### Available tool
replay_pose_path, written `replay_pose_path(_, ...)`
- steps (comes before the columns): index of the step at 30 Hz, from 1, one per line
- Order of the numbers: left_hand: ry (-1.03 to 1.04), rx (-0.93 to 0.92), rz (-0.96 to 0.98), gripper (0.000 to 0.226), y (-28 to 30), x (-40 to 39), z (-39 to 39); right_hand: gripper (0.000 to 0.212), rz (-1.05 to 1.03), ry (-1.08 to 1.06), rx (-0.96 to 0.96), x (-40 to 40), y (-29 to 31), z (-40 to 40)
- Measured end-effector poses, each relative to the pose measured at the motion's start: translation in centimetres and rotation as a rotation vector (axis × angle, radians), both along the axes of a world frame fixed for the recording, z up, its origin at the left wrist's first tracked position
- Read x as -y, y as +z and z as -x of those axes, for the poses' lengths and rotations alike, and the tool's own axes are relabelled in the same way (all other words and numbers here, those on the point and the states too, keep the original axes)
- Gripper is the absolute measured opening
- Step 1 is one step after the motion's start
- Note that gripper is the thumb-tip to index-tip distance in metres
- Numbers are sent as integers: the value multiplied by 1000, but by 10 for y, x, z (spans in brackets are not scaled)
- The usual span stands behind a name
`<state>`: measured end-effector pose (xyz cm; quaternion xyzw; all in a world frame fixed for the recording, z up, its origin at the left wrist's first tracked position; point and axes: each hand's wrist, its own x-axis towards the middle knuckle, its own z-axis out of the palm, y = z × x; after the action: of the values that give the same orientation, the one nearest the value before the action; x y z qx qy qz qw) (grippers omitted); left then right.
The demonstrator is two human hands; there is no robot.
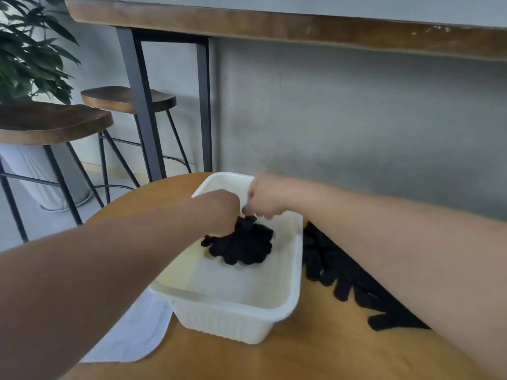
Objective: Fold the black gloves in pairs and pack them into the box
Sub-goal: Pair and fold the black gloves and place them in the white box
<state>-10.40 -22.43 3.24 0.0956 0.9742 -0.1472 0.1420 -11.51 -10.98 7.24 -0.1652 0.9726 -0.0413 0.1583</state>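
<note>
A white ribbed plastic box (233, 319) stands on a round wooden table (315, 352). Inside it, toward the far end, lies a bundle of folded black gloves (244, 244). My left hand (216, 209) reaches into the box and grips the bundle's left side. My right hand (267, 194) pinches the top of the same bundle from above. More loose black gloves (340, 270) lie on the table to the right of the box, partly hidden under my right forearm.
A white cloth (134, 333) lies under the box's near-left corner. Two wooden stools (49, 119) and a potted plant (30, 50) stand at the left. A grey wall (356, 119) and a high wooden counter (274, 26) rise behind the table.
</note>
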Motion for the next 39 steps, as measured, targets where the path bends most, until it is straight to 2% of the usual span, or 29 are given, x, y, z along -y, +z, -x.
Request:
replay_pose_path(2, 4, -112, -87, 26, 28, -8, -19, 34, 165, -30, -148, -24, 25, -21)
replay_pose_path(6, -4, -368, -508, 41, 67, -52, -56, 37, 465, -183, -366, -98, 48, -67)
replay_pose_path(9, -145, -396, -653, 40, 66, -110, -82, 37, 647, -346, -393, -155, 37, -100)
replay_pose_path(11, -228, -346, -724, 39, 52, -148, -96, 43, 709, -425, -365, -190, 17, -118)
replay_pose_path(14, -254, -152, -763, 37, 15, -199, -110, 40, 691, -530, -267, -246, -21, -146)
replay_pose_path(18, -90, 66, -814, 29, -42, -229, -118, 19, 460, -595, -223, -312, -78, -161)
replay_pose_path(20, -35, 89, -805, 26, -63, -243, -118, 19, 336, -605, -199, -337, -101, -165)
replay_pose_path(25, 37, 86, -864, 16, -86, -275, -111, 46, 216, -517, -220, -363, -139, -161)
replay_pose_path(29, -40, 67, -851, 10, -86, -300, -108, 23, 10, -397, -287, -368, -142, -154)
replay_pose_path(31, -77, 53, -845, 23, -89, -307, -106, 26, -58, -311, -318, -368, -139, -153)
replay_pose_path(33, -107, 54, -867, 40, -92, -310, -105, 26, 17, -294, -350, -365, -131, -155)
replay_pose_path(35, -151, 43, -917, 49, -90, -310, -106, 22, 196, -321, -366, -360, -119, -157)
replay_pose_path(37, -218, -12, -959, 37, -82, -310, -106, 19, 357, -341, -353, -354, -104, -155)
replay_pose_path(39, -296, -93, -906, 18, -73, -307, -105, 18, 468, -360, -309, -348, -92, -154)
